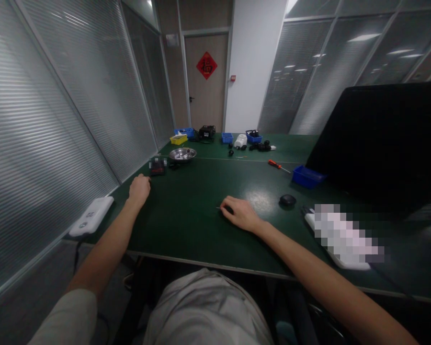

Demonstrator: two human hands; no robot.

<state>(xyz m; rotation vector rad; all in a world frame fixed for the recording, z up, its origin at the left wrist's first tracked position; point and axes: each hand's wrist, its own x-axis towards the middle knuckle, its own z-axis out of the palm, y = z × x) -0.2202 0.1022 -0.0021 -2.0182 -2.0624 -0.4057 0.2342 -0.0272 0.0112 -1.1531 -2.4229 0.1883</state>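
My left hand (140,190) rests by the left edge of the green table (187,225), its fingers curled inward. Whatever it may hold is hidden. Just beyond it lies a small dark box (157,167) with red marks, partly blurred out. My right hand (240,213) is over the middle of the table, thumb and fingers pinched together. A thin pale pin-like piece (218,208) sticks out leftward from the fingertips; its kind is too small to tell. To the right of this hand sits a black computer mouse (288,200).
A metal dish (183,155) with small parts stands beyond the dark box. An orange-handled screwdriver (274,164) lies near a blue bin (308,177). A large black monitor (384,148) blocks the right side. A white power strip (92,216) lies at the left edge.
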